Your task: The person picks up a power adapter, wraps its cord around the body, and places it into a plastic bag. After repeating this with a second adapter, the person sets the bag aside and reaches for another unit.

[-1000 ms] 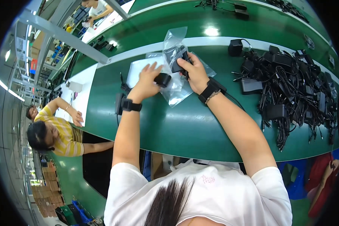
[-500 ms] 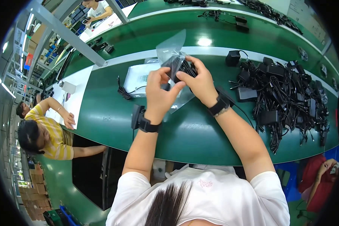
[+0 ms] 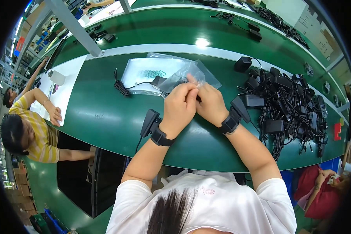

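In front of me my left hand [image 3: 179, 107] and my right hand [image 3: 212, 104] meet, fingers closed on the edge of a clear plastic bag [image 3: 208, 74]. The bag spreads out beyond my fingertips, over a stack of clear bags [image 3: 138, 67] on the table. Whether anything is inside the held bag is hidden behind my hands. Left of them a black power adapter [image 3: 158, 81] lies on the stack's near edge. Its cord runs to a coiled black cable [image 3: 121, 88] beside the stack.
A large tangled heap of black adapters and cables [image 3: 286, 101] covers the table's right side. A pale rail [image 3: 144, 50] bounds the green table [image 3: 109, 109] at the back. A co-worker in yellow stripes [image 3: 43, 136] sits at left, by a white work surface [image 3: 68, 74].
The black adapter and coiled cord seen between my hands in the bag no longer show there. My hands have come together lower, and the bag now leans away. The whole view has shifted slightly.
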Available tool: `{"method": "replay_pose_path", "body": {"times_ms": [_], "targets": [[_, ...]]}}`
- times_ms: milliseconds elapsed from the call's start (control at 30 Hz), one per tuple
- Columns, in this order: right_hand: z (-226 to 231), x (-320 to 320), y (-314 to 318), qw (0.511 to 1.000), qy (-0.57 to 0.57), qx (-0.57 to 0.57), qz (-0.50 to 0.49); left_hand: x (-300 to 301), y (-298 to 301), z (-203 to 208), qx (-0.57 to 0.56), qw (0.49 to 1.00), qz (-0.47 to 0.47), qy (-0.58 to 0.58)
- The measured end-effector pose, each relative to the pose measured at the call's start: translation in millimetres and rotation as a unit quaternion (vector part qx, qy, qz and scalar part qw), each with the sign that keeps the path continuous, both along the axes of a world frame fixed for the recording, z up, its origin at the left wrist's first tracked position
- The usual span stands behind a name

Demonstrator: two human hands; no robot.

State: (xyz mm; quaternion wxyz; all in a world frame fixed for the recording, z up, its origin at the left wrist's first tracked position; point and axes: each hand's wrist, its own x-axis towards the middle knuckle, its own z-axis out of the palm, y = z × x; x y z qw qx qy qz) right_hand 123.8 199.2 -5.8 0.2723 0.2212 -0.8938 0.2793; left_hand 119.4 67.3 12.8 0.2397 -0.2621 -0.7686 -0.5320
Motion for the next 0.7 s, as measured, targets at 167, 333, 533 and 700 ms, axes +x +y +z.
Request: {"method": "replay_pose_path", "body": {"times_ms": [167, 333, 533, 700], "targets": [[35.9, -9.8, -3.0, 0.810, -0.349, -0.471, 0.025, -5.5, -8.6, -2.1, 0.004, 0.999, 0.007, -0.035], [30.1, -17.7, -0.2, 0.765, -0.328, -0.550, 0.068, -11.3, -7.7, -5.5, -0.038, 0.996, 0.082, 0.019], [25.5, -20.4, 7.7, 0.724, -0.380, -0.573, 0.057, -10.5, -10.1, -9.4, -0.064, 0.998, -0.001, -0.010], [32.1, -25.2, 14.5, 0.660, -0.447, -0.601, 0.051, -7.0, 0.8, -12.7, -0.133, 0.990, -0.008, 0.040]]}}
